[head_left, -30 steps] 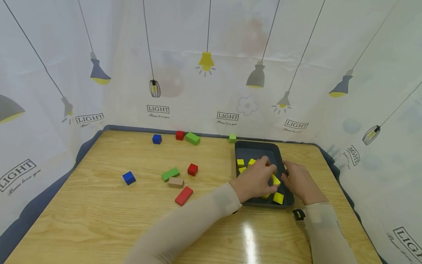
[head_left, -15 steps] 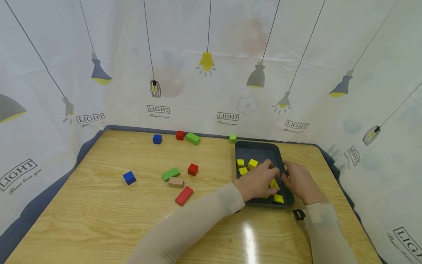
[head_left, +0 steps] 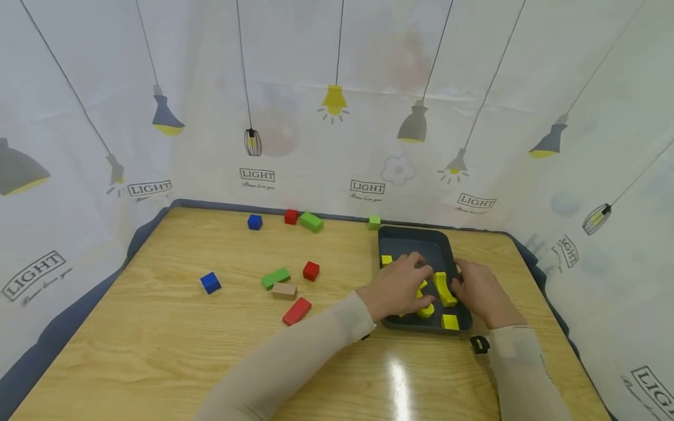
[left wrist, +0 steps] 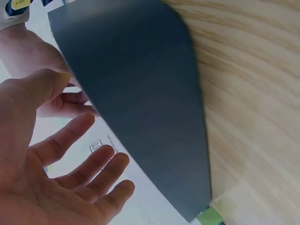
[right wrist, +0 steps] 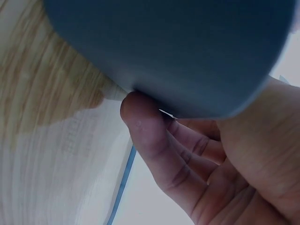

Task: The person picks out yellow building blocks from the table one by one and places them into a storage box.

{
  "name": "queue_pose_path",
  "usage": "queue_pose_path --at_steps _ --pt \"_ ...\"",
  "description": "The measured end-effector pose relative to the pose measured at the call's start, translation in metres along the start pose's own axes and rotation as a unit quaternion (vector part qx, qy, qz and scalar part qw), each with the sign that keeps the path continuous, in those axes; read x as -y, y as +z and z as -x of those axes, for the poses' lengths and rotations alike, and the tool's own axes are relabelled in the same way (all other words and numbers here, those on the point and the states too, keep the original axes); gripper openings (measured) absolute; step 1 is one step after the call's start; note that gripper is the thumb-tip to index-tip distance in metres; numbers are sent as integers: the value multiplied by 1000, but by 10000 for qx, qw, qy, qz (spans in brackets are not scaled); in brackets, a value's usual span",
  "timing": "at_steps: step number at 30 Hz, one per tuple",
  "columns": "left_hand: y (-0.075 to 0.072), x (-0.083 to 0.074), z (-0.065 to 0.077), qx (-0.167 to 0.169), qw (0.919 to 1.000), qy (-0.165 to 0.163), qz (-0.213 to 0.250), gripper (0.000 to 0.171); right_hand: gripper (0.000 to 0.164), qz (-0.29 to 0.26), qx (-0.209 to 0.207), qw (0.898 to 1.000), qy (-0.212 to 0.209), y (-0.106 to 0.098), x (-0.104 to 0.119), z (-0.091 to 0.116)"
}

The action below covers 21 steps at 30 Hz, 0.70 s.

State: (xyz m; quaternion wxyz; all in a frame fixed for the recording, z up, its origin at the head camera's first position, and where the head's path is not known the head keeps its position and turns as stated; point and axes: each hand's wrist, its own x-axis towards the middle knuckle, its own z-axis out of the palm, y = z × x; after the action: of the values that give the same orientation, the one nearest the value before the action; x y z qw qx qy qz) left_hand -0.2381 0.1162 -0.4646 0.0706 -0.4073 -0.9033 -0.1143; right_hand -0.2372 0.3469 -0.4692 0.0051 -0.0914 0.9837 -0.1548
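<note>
A dark grey tray [head_left: 413, 247] stands on the right part of the table with several yellow blocks in it. My left hand [head_left: 397, 286] hovers over its left half, fingers spread and bent a little. In the left wrist view nothing lies between the thumb and fingers [left wrist: 86, 166]. Close to its fingertips are a yellow arch block [head_left: 444, 290] and a rounded yellow block [head_left: 425, 311]. A yellow cube [head_left: 450, 321] lies in the near right corner. My right hand [head_left: 481, 292] grips the tray's right side, with fingers [right wrist: 154, 145] under the rim.
Left of the tray lie a red cube [head_left: 311, 271], a green block [head_left: 276, 278], a tan block [head_left: 284, 290], a red block [head_left: 297, 311] and a blue cube [head_left: 210, 283]. More blocks line the back edge, including a light green cube [head_left: 374, 222] behind the tray.
My left hand has drawn back to the left, and the yellow arch block shows uncovered on the tray's right side. My right hand keeps its grip on the tray. The view has shifted slightly.
</note>
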Motion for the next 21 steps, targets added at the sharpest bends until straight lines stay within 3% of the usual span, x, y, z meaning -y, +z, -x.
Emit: queue_pose_path --at_steps 21 --pt "-17 43 38 164 9977 -661 -69 49 54 -20 -26 9999 106 0 -1 3"
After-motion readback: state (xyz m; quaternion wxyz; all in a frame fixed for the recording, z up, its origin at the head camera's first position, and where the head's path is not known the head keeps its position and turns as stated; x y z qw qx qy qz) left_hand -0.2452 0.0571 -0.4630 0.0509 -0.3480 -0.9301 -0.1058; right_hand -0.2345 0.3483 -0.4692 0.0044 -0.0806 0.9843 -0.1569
